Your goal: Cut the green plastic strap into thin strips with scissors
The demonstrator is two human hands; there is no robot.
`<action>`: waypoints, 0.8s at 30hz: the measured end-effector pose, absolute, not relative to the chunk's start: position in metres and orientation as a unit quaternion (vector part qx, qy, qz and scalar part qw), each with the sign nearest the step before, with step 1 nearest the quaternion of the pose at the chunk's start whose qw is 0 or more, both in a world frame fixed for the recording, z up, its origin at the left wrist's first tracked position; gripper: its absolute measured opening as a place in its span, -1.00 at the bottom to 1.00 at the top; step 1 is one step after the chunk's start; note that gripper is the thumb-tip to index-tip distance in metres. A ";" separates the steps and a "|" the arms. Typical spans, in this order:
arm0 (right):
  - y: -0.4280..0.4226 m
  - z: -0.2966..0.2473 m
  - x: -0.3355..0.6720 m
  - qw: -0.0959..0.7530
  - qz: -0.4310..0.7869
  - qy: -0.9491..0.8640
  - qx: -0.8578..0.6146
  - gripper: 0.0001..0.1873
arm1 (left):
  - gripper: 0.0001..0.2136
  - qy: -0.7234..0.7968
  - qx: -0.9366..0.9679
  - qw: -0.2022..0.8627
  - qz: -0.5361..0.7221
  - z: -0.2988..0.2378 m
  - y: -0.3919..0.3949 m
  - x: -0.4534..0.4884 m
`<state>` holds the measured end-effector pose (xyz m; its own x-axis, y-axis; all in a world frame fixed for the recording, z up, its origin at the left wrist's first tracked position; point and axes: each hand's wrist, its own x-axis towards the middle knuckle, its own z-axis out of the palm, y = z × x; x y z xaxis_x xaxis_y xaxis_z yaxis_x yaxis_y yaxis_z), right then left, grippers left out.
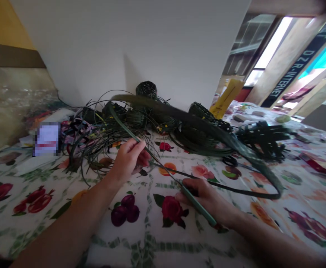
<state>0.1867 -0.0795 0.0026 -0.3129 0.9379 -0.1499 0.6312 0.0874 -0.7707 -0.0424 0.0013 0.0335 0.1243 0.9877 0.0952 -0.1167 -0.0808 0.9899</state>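
Note:
My left hand (130,158) is closed in a pinch on a long dark green strip (202,124). The strip arches up over the table, bends round at the right and runs back toward my hands. In my right hand (200,195) is a thin pointed metal tool with a green handle (199,208); whether it is an awl or a narrow knife I cannot tell. The tool's tip points up and left to the strip just beyond my left fingers. Behind my hands lies a tangle of thin green strands (101,149), with a small dark green woven basket (146,89) at the back.
Coiled strips (204,149), scissors (231,162) and a flat woven piece (266,139) lie on the right of the fruit-patterned tablecloth (148,238). A yellow packet (227,98) stands near the white wall (151,41). Coloured scraps (84,130) are heaped at the left.

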 end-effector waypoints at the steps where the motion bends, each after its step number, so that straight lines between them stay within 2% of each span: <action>1: -0.079 0.004 0.186 0.192 0.388 -0.712 -0.553 -0.61 | -0.79 0.417 0.531 0.513 0.530 0.035 0.002 -0.044; 5: -0.080 0.012 0.183 0.177 0.373 -0.708 -0.573 -0.58 | -0.80 0.434 0.556 0.458 0.541 0.040 0.004 -0.048; 11: -0.079 0.007 0.185 0.203 0.394 -0.716 -0.538 -0.59 | -0.81 0.430 0.547 0.489 0.526 0.038 0.001 -0.045; 24: -0.081 0.005 0.189 0.182 0.399 -0.709 -0.552 -0.63 | -0.80 0.435 0.551 0.484 0.523 0.034 -0.001 -0.044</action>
